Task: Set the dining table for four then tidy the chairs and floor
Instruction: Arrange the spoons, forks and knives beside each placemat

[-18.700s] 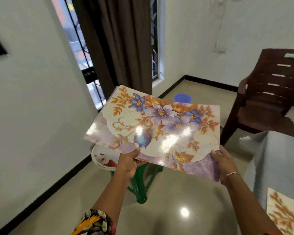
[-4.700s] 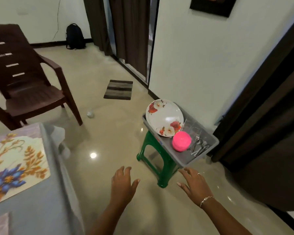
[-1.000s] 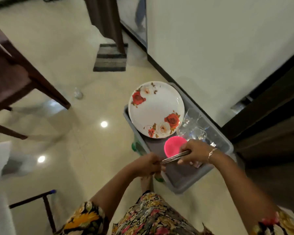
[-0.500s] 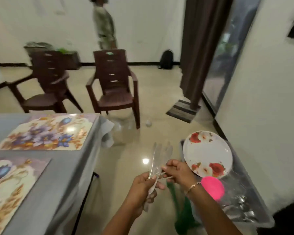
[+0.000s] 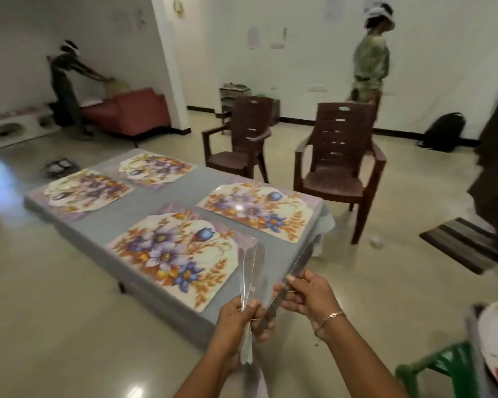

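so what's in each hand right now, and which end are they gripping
Left hand grips a bunch of cutlery by the handles; right hand pinches one knife-like piece mid-shaft.

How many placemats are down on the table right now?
4, all flat on the grey table: near placemat closest to the hands, one right of it by the chairs, far-left, far-right. None appear hidden.

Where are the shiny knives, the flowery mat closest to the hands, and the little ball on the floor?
Cutlery bundle (image 5: 249, 271): head view, on the blurred blades above the left hand.
Nearest floral placemat (image 5: 170, 251): head view, on its purple flowers.
Small ball (image 5: 376, 242): head view, on its middle, beside the chair leg.
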